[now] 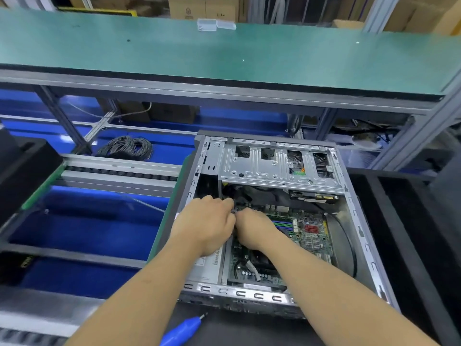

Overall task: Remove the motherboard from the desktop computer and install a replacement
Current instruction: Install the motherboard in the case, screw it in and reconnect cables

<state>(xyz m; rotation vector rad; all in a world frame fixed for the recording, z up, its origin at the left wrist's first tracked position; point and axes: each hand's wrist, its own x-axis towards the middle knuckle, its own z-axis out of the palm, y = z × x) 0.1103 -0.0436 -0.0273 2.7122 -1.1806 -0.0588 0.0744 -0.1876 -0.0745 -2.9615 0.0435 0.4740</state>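
Over on the left, a coil of grey cable [127, 147] lies on the blue shelf, well clear of the work. Down at the near edge a blue screwdriver [183, 329] lies just in front of the computer case [361, 221], untouched, so my guess is the board's screws come later.

Now the left hand [207, 223] is inside the open case, fingers curled in at the far left corner of the motherboard [309, 233], apparently pinching something small, likely a plug or cable; I can't see what. The right hand [252, 229] is pressed up against it, fingers bent down toward the same spot, but whether it grips anything I cannot tell. The board sits flat in the bottom of the case, under the silver drive cage [279, 166].

The risk, as I read it: both hands crowd one tight corner, and a hard pull could bend pins or flex the board. Further right, a black cable [348, 236] loops along the case wall, and it could snag when the board lifts out.
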